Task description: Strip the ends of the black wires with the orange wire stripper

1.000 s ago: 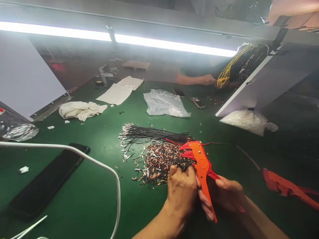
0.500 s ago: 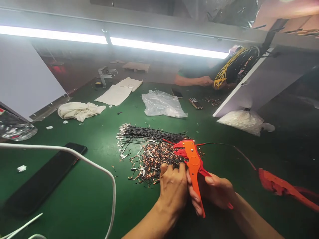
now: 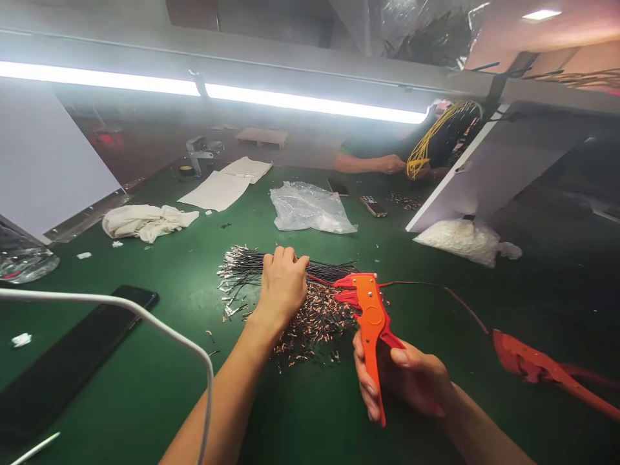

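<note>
My right hand (image 3: 411,371) is closed around the handles of an orange and red wire stripper (image 3: 372,315), its jaws pointing left. Over the bundle of thin black wires (image 3: 324,269) is my left hand (image 3: 283,281), fingers curled and pressed together; what they grip is hidden. Bright metal terminals (image 3: 235,258) show at the bundle's left end. Below it lies a heap of short wire offcuts (image 3: 322,316) with copper-coloured ends, partly covered by my left forearm. A thin red wire runs by the stripper's jaws.
Another red tool (image 3: 527,358) lies at right. A black phone (image 3: 82,355) and a white cable (image 3: 159,320) are at left. Behind the wires are a clear plastic bag (image 3: 310,206), papers (image 3: 217,189) and cloth (image 3: 148,221). Across the table, a person's hand (image 3: 392,163) is near yellow wires (image 3: 423,145).
My left hand has moved up and left, from the near edge of the offcut heap to the black wires. My right hand keeps the wire stripper in nearly the same place. The view has shifted slightly.
</note>
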Demonstrator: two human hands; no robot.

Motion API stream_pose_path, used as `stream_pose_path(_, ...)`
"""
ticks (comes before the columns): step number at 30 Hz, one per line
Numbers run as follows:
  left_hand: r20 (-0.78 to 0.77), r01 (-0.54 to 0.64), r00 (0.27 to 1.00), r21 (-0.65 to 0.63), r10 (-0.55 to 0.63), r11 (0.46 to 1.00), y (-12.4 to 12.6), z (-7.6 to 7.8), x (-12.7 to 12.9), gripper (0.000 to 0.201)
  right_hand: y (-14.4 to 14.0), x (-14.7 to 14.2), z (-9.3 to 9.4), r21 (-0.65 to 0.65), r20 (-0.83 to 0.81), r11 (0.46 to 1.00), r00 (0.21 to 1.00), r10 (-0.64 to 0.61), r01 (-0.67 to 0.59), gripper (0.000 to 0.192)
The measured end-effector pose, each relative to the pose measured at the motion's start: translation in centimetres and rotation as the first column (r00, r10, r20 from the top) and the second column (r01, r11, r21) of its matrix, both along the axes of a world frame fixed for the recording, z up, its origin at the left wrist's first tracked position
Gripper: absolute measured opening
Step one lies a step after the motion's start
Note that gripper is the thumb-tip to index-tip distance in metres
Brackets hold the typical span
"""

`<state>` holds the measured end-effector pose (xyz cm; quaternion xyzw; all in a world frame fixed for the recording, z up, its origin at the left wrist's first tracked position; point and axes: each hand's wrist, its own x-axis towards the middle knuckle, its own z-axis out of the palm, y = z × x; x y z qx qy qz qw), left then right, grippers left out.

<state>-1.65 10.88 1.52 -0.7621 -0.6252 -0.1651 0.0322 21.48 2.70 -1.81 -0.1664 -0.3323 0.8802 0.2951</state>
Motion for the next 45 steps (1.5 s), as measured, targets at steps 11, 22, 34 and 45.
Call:
stream_pose_path(11, 0.002, -0.017, 1.000, -0.029, 0.017, 0.999, 1.9, -2.7, 0.9, 0.022, -0.2, 0.1, 0.0, 0.006, -0.016, 1.000, 1.000, -0.026, 0.027, 0.035)
stream_pose_path(22, 0.322, 0.031, 0.945, -0.273, 0.062, 0.961, 0.6, 0.9, 1.2, 0.016, 0.1, -0.1, 0.7, 0.042, -0.004, 0.998, 0.998, -0.057, 0.057, 0.033)
stream_pose_path(34, 0.701, 0.302, 0.518, -0.686, 0.490, 0.662, -2.0, 1.2, 1.6, 0.022, 0.2, 0.0, 1.1, 0.080, 0.025, 0.996, 0.998, -0.052, 0.050, 0.035)
stream_pose_path(45, 0.672, 0.606, -0.315, -0.401, 0.670, 0.687, -3.1, 0.3, 3.1, 0.010, 0.4, 0.3, 1.7, 0.112, 0.061, 0.987, 0.990, -0.125, 0.117, 0.036)
